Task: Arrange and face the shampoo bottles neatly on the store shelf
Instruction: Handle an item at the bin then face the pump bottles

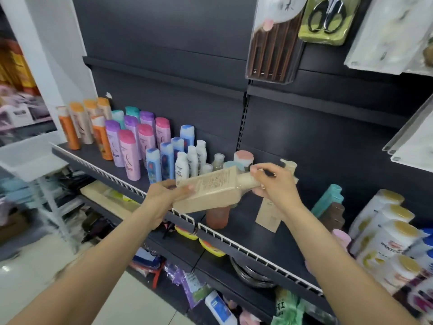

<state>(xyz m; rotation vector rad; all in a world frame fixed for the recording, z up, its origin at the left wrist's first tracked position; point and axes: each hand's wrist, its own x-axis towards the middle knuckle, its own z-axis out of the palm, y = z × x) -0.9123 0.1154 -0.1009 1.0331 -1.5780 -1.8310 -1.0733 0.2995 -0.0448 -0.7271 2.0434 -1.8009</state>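
Note:
A tan rectangular bottle (210,191) lies tilted on its side above the front rail of the dark shelf (246,233). My left hand (164,198) grips its base end and my right hand (274,181) holds its pump neck. Behind them stand rows of orange (70,130), purple and pink (128,156), blue (153,165) and small white bottles (181,166). A second tan bottle (269,214) and a reddish one (216,216) sit on the shelf under my hands. White bottles with gold caps (384,231) crowd the right end.
A teal and a brown bottle (328,205) stand right of my right hand. A white wire rail (234,242) edges the shelf front. Packaged scissors (328,17) and other goods hang above. Lower shelves hold mixed items; a white rack stands at left.

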